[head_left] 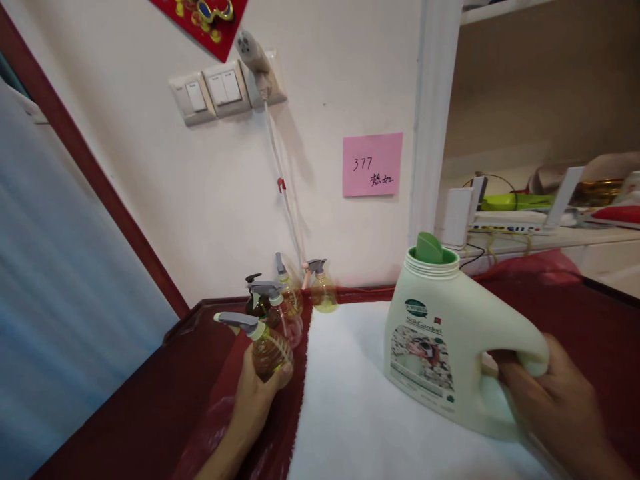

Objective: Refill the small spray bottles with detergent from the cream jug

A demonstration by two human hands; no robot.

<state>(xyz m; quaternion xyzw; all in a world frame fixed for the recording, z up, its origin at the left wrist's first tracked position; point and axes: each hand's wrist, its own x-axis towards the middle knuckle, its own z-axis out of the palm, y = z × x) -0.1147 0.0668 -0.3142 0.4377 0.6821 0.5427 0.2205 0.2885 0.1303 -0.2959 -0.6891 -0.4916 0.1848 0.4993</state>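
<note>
My left hand (pixel 255 393) is wrapped around a small amber spray bottle (pixel 267 350) with a grey trigger, at the left edge of a white cloth (pixel 350 407). My right hand (pixel 550 390) grips the handle of a large pale-green detergent jug (pixel 440 340). The jug stands upright on the cloth, its cap off and a green pour spout showing at the top. Just behind the held one stand several more small spray bottles (pixel 280 307), close to the wall.
The cloth lies on a dark red table (pixel 150 400) with a raised rim. A white cable (pixel 283 193) hangs from a wall socket down behind the bottles. A pink note (pixel 373 164) is stuck on the wall. To the right, a shelf (pixel 550 233) holds clutter.
</note>
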